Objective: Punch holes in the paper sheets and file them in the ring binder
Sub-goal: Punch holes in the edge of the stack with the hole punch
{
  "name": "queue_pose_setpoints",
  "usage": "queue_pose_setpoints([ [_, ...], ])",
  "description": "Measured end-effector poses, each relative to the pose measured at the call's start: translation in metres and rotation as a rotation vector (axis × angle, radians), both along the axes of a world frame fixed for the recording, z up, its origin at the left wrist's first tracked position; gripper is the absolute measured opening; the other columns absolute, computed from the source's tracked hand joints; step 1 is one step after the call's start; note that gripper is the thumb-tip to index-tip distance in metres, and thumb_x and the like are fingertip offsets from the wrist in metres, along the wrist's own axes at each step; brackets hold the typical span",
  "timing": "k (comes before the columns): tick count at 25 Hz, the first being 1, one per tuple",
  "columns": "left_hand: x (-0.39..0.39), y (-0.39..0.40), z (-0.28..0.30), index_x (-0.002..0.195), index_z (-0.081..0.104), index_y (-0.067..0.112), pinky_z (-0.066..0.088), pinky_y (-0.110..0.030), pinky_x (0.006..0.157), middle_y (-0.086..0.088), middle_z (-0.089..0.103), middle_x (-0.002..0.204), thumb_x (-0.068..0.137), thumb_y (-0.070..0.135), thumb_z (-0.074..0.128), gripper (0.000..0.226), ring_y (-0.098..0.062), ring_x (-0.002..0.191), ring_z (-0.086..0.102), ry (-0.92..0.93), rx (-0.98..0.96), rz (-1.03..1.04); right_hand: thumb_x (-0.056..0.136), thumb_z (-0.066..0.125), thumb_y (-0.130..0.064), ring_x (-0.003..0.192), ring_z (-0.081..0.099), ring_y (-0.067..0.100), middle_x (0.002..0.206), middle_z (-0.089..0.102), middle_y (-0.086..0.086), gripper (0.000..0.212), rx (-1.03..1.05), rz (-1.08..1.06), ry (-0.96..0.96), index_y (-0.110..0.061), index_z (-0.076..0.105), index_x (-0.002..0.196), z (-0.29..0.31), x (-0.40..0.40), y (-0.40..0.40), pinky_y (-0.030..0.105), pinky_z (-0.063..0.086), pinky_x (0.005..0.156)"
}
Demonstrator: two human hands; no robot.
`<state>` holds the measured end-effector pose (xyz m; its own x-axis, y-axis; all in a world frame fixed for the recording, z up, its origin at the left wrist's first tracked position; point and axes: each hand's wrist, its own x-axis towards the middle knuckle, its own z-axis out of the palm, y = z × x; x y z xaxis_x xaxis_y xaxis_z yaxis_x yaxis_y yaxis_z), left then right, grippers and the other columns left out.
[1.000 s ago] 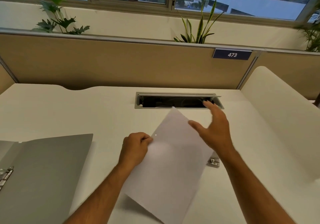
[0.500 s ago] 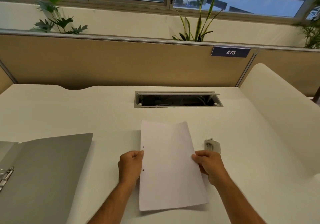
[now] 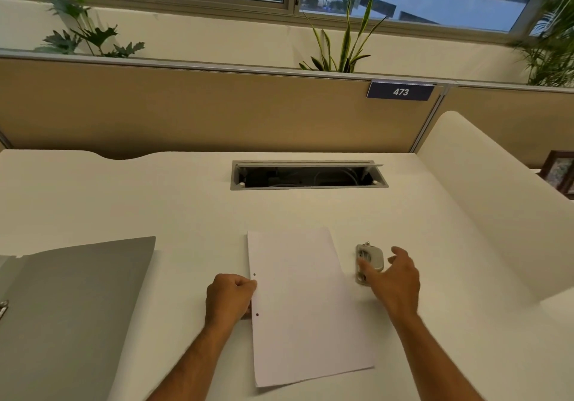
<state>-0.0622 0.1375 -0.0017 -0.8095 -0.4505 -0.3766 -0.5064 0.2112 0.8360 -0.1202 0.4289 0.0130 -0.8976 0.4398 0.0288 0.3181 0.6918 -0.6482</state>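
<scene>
An open ring binder point(image 3: 74, 307) lies well left of a paper sheet point(image 3: 307, 307) flat on the desk point(image 3: 186, 201), two holes already along its left edge. The left hand point(image 3: 230, 296) pinches that edge; filing looks next, calling for a lift toward the binder. Right of the sheet, the right hand point(image 3: 394, 276) spreads loose fingers over the hole punch point(image 3: 368, 262), touching but not gripping.

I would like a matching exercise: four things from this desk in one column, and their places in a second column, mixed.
Things:
1. binder
2. paper
3. hole punch
4. cable hatch

Places:
A. by the right hand's fingertips
B. far middle of the desk
C. left edge, lying open
D. between the hands, left hand at its punched edge

Pairs: 1-C, 2-D, 3-A, 4-B
</scene>
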Motion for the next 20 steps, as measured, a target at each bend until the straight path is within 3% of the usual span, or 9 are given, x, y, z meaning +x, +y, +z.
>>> queue_pose_setpoints([
  [2, 0.001, 0.003, -0.001, 0.064, 0.073, 0.003, 0.062, -0.037, 0.052, -0.007, 0.072, 0.059, 0.084, 0.014, 0.07, 0.023, -0.025, 0.053, 0.071, 0.002, 0.006, 0.005, 0.063, 0.083, -0.054, 0.105, 0.062, 0.033, 0.113, 0.067, 0.01, 0.084, 0.038, 0.071, -0.115, -0.008, 0.052, 0.126, -0.005, -0.005, 0.0, 0.036, 0.051, 0.077],
  [7, -0.001, 0.004, -0.003, 0.061, 0.073, 0.007, 0.063, -0.04, 0.057, -0.006, 0.073, 0.059, 0.083, 0.017, 0.071, 0.024, -0.025, 0.053, 0.071, -0.004, 0.006, 0.014, 0.068, 0.08, -0.034, 0.08, 0.058, 0.026, 0.096, 0.07, 0.008, 0.051, 0.109, 0.135, -0.104, -0.01, 0.057, 0.107, -0.007, -0.008, 0.006, 0.033, 0.047, 0.066],
  [12, -0.001, 0.008, -0.005, 0.062, 0.073, 0.01, 0.063, -0.039, 0.058, -0.005, 0.072, 0.059, 0.084, 0.02, 0.071, 0.024, -0.024, 0.053, 0.071, 0.002, -0.015, 0.024, 0.07, 0.077, -0.028, 0.074, 0.059, 0.026, 0.086, 0.067, 0.005, 0.041, 0.12, 0.111, -0.129, -0.011, 0.059, 0.102, -0.005, -0.011, 0.024, 0.031, 0.044, 0.061],
  [17, -0.002, 0.009, -0.005, 0.062, 0.073, 0.011, 0.063, -0.038, 0.056, -0.005, 0.073, 0.062, 0.084, 0.019, 0.071, 0.024, -0.024, 0.054, 0.071, 0.0, -0.005, 0.022, 0.072, 0.076, -0.031, 0.077, 0.062, 0.028, 0.089, 0.07, 0.009, 0.042, 0.116, 0.099, -0.121, -0.01, 0.059, 0.103, -0.01, -0.009, 0.025, 0.035, 0.051, 0.065],
  [20, -0.003, 0.009, -0.004, 0.063, 0.073, 0.01, 0.062, -0.037, 0.054, -0.006, 0.073, 0.063, 0.085, 0.018, 0.071, 0.023, -0.025, 0.055, 0.071, 0.002, 0.001, 0.018, 0.071, 0.079, -0.037, 0.104, 0.058, 0.034, 0.107, 0.069, 0.012, 0.063, 0.239, 0.057, -0.09, -0.008, 0.057, 0.122, -0.006, -0.004, 0.018, 0.045, 0.052, 0.084],
])
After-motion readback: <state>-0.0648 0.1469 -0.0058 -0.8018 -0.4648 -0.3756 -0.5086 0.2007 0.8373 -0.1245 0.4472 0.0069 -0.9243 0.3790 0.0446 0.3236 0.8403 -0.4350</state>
